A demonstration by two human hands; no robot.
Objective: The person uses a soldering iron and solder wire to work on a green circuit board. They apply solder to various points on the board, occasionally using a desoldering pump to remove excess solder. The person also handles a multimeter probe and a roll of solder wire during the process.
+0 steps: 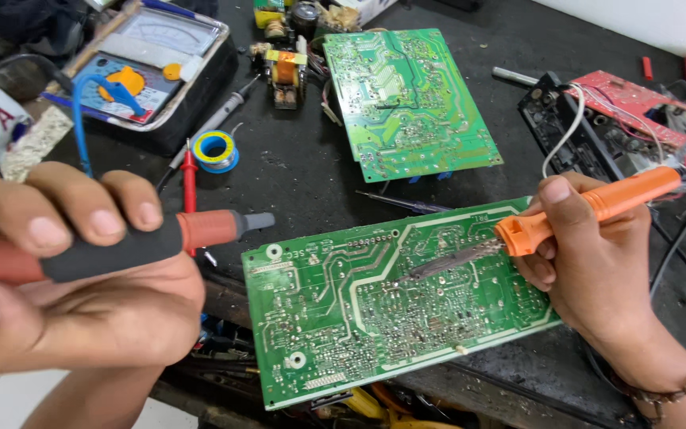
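While both hands work over the dark bench point(295, 171), items stand as follows:

Left hand point(73, 278): fingers curled together over the top and thumb beneath, gripping a red pump tool point(121, 242) with a black grip sleeve and a grey tip; tool lies roughly level, tip pointing right toward the near board, not touching it

Right hand point(589, 262): fingers pressed together, pinching the orange handle of a soldering iron point(589, 210) pencil-fashion; metal tip slants down and left, resting on the tracks near the middle of the near board; bead bracelet point(668, 389) on the wrist

Near circuit board point(343, 318): green, solder side up, tilted, lying at the front edge of the bench between the two hands, its lower left corner overhanging the edge

Second circuit board point(410, 103): green, solder side up, flat on the bench behind the first, well apart from it

Meter point(148, 59): dial type, in a black case, far left of the bench; red probe point(190, 179) and black probe point(216, 123) lying beside it

Solder reel point(216, 149): blue rim, just right of the red probe

Small transformer point(286, 71): yellow and orange, left of the second board

Red board point(629, 103) on a black housing, far right, with a white wire point(565, 135) looping down from it

Thin screwdriver point(402, 202): lying between the two green boards
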